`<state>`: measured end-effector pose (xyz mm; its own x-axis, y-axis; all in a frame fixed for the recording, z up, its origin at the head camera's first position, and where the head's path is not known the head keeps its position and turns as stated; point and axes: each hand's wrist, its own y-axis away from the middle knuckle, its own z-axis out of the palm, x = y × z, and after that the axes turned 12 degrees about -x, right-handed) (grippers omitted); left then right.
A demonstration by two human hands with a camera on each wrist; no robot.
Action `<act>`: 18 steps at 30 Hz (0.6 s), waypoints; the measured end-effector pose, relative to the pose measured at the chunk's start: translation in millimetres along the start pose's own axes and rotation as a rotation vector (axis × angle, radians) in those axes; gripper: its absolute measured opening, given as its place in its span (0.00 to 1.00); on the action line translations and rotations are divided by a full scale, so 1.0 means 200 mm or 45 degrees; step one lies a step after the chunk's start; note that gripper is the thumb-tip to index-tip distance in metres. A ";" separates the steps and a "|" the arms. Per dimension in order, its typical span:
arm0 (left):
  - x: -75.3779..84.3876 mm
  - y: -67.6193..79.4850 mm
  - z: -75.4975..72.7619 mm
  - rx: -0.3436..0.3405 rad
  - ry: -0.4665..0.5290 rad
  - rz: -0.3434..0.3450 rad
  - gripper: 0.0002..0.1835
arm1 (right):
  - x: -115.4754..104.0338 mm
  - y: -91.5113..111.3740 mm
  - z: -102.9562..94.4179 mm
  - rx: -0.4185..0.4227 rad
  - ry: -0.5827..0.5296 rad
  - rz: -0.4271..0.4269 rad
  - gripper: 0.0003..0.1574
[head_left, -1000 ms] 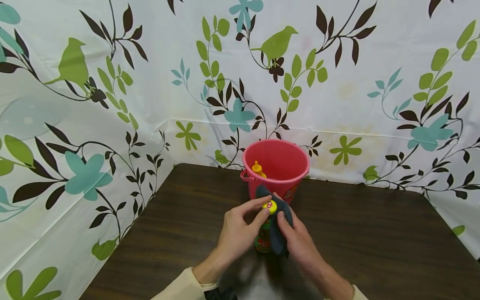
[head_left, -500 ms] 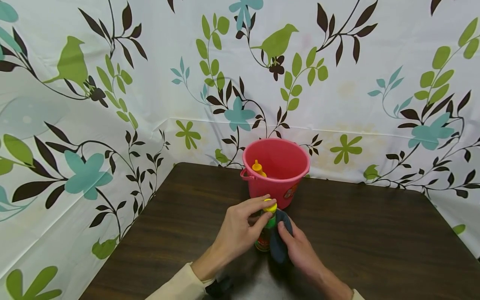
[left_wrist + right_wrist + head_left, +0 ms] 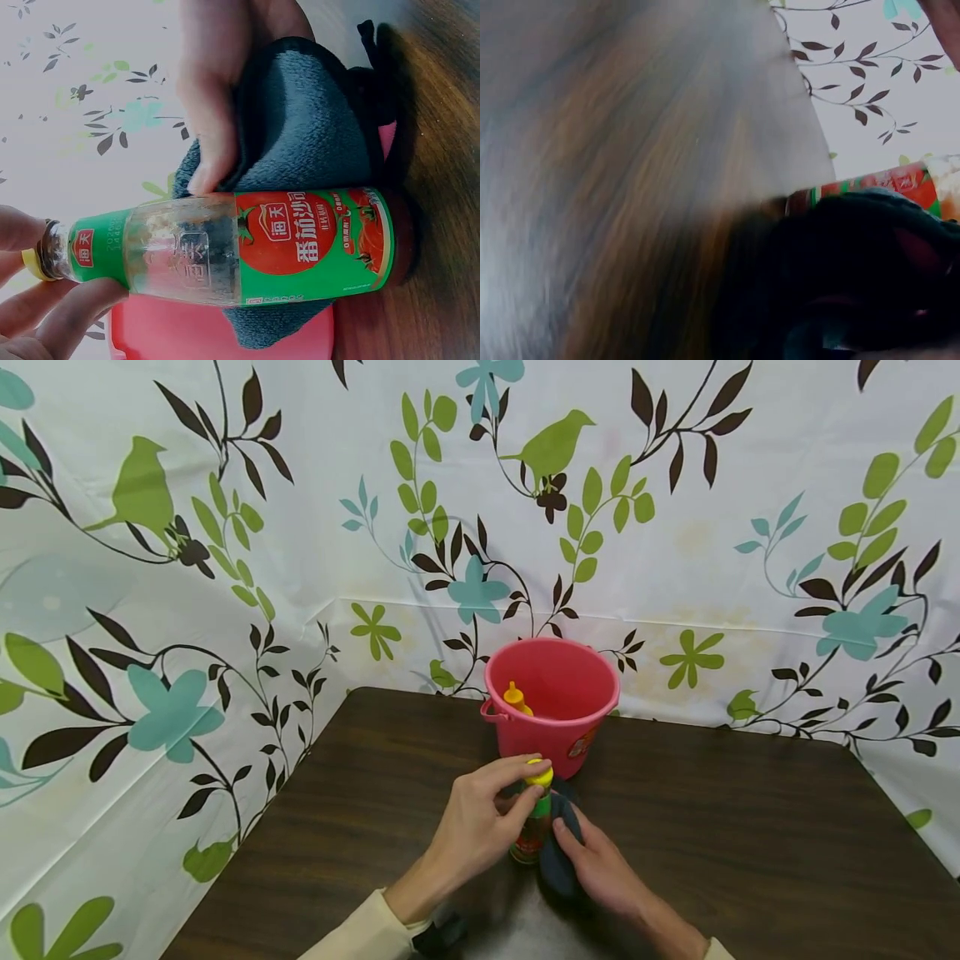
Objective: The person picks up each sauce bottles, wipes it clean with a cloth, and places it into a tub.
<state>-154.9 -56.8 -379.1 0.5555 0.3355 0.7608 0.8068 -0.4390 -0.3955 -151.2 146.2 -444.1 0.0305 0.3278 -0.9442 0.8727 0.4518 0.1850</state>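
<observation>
While the left hand (image 3: 474,820) pinches the neck of an upright yellow-capped clear bottle (image 3: 315,244), the right hand (image 3: 602,867) grips a grey fuzzy cloth (image 3: 311,112) against it — wiping looks partway. Bottle's outside the pink plastic bucket (image 3: 536,737), near the desk's (image 3: 750,827) far edge — yellow nozzle-topped bottle (image 3: 514,697) already inside.

A yellow-capped bottle (image 3: 184,251) with a red and green label (image 3: 330,244) and a blue-grey cloth (image 3: 307,112) against a white sheet (image 3: 300,552) printed in lime, teal and dark brown.
The label sets a red tomato and white characters on green; the neck band (image 3: 109,240) is green with a red badge. Black binding (image 3: 245,124) edges the cloth. The bucket (image 3: 551,739) is pink, the nozzle (image 3: 513,695) in it orange-yellow, the table (image 3: 712,827) dark brown with streaked wood grain. On the sheet, birds are lime, large flowers teal or lime. The left sleeve (image 3: 367,931) is cream.
</observation>
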 end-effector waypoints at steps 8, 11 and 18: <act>-0.01 0.00 0.01 0.008 0.000 0.052 0.19 | 0.06 0.00 -0.02 -0.034 0.343 0.063 0.39; -0.01 0.00 0.01 0.008 0.000 0.065 0.19 | 0.06 0.00 -0.02 -0.022 0.396 0.124 0.43; -0.01 0.00 0.01 0.007 -0.004 0.064 0.18 | 0.08 -0.02 -0.02 -0.013 0.476 0.186 0.48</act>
<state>-156.1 -56.4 -381.7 0.5959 0.3160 0.7383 0.7791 -0.4504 -0.4361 -156.9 153.3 -457.9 -0.0270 0.6680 -0.7436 0.8675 0.3853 0.3146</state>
